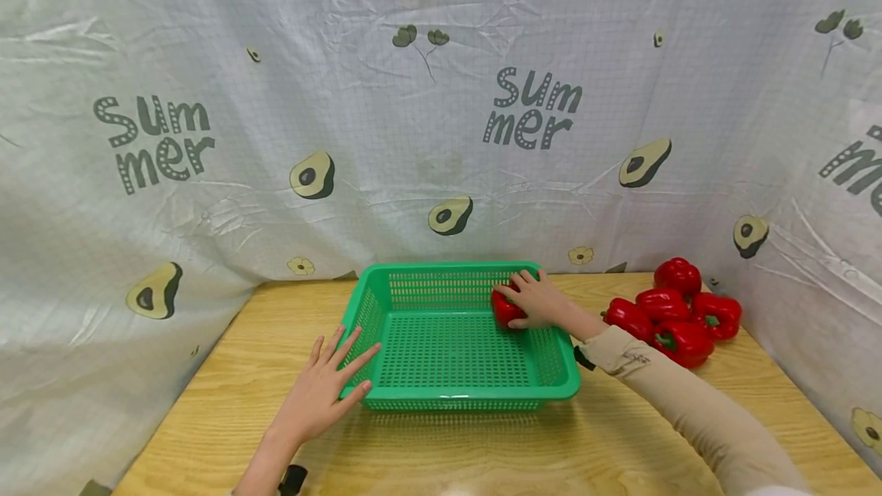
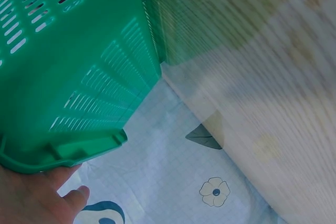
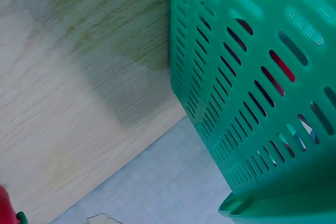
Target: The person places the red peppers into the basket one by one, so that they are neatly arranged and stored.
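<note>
A green plastic basket (image 1: 468, 393) with slotted walls stands on the wooden table. Inside its right end, my right hand (image 1: 540, 303) holds a red bell pepper (image 1: 506, 312) from above, the fingers over its top. My left hand (image 1: 318, 396) lies with fingers spread at the basket's left rim. The left wrist view shows that hand (image 2: 37, 198) against the edge of the basket (image 2: 68, 72). In the right wrist view the basket's side wall (image 3: 247, 93) hides the right hand, and some red shows through its slots.
Several red bell peppers (image 1: 682, 339) are heaped on the table (image 1: 620, 435) to the right of the basket. A pale cloth (image 1: 386, 121) printed with avocados and lettering hangs behind and along both sides of the table.
</note>
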{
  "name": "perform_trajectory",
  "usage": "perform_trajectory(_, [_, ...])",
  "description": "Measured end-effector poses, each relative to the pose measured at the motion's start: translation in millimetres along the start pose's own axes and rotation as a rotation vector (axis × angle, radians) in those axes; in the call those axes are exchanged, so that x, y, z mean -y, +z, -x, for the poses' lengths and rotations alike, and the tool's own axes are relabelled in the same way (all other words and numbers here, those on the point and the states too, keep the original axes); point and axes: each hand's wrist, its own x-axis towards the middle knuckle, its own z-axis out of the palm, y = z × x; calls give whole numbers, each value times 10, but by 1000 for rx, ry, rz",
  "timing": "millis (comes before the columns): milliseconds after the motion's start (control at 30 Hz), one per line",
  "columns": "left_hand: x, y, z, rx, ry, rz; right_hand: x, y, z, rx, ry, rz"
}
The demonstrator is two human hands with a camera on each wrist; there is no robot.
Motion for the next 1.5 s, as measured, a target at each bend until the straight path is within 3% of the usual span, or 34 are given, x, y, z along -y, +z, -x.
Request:
perform_trajectory(267, [4,-6,-35,3,6,0,-7,-76,109,-38,21,-125])
perform_trajectory(600, [-12,17,-1,-20,7,-18,-2,-205,419,-135,39,-163])
perform_trajectory(1133, [-9,6,-6,-35,17,-29,-16,-223,883,-319,21,-98])
perform_trajectory(1500, [-7,6,-3,-10,3,4,-274,-160,1195,-360,106,-60])
